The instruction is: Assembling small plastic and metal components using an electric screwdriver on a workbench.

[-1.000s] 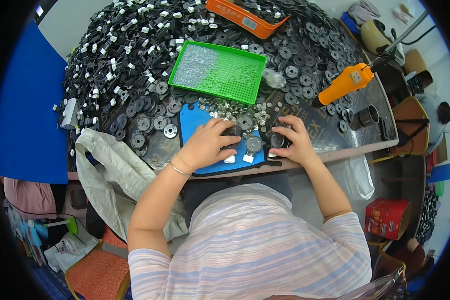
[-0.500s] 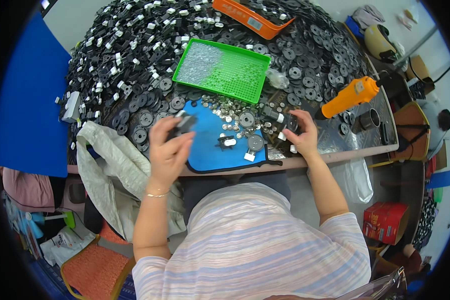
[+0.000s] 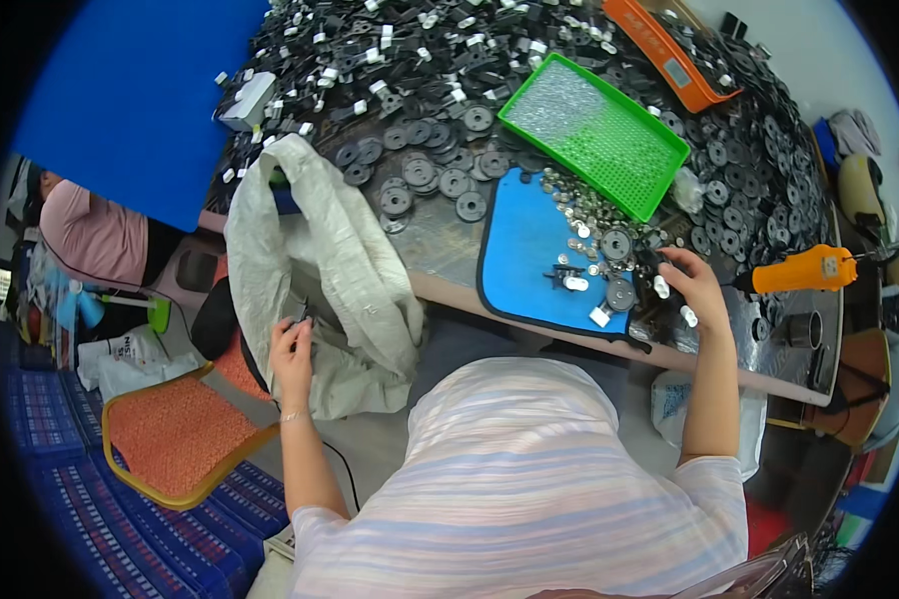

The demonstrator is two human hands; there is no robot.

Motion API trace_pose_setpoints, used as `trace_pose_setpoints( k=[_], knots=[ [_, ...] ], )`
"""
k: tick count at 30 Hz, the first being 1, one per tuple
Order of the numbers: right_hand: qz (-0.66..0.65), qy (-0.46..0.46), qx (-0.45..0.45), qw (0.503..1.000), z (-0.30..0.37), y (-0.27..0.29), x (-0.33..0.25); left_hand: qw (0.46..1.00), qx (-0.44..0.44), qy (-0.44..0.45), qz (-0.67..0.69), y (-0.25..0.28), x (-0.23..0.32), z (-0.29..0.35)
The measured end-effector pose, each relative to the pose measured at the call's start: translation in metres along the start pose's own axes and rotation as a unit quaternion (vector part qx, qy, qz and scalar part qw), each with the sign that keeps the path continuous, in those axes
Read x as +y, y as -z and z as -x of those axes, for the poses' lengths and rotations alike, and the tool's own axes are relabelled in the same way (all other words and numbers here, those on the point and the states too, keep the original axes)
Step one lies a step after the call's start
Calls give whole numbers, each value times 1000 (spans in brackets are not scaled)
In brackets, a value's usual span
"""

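1. Worktable cluttered: black discs, green tray, blue mat.
2. Left hand beside the open pale sack, fingers bent; small dark piece at fingertips, can't tell if gripped.
3. Right hand touching black-and-white part, right of mat; fingers curled over it, grip unclear.

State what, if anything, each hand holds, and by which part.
The left hand has a dark piece at its fingertips, gripped part unclear. The right hand is at black-and-white parts; whether it grips one cannot be told.
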State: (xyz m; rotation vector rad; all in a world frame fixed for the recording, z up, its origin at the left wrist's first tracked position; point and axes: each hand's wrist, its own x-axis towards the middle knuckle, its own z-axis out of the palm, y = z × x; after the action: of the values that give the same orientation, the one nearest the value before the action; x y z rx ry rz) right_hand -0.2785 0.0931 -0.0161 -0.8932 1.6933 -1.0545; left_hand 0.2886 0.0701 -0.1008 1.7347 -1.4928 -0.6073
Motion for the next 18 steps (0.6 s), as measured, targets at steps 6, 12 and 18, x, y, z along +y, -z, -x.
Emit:
trace_pose_setpoints(
  k=[6, 12, 18],
  knots=[
    [-72, 52, 61, 994, 9, 5, 5, 995, -2, -61, -74, -23, 2, -10],
    [-94, 238, -211, 943, 31, -87, -61, 973, -225, 16, 44, -74, -46, 8],
    [-269, -183, -557, 764, 52, -256, -65, 951, -171, 144, 213, -156, -129, 93]
  ],
)
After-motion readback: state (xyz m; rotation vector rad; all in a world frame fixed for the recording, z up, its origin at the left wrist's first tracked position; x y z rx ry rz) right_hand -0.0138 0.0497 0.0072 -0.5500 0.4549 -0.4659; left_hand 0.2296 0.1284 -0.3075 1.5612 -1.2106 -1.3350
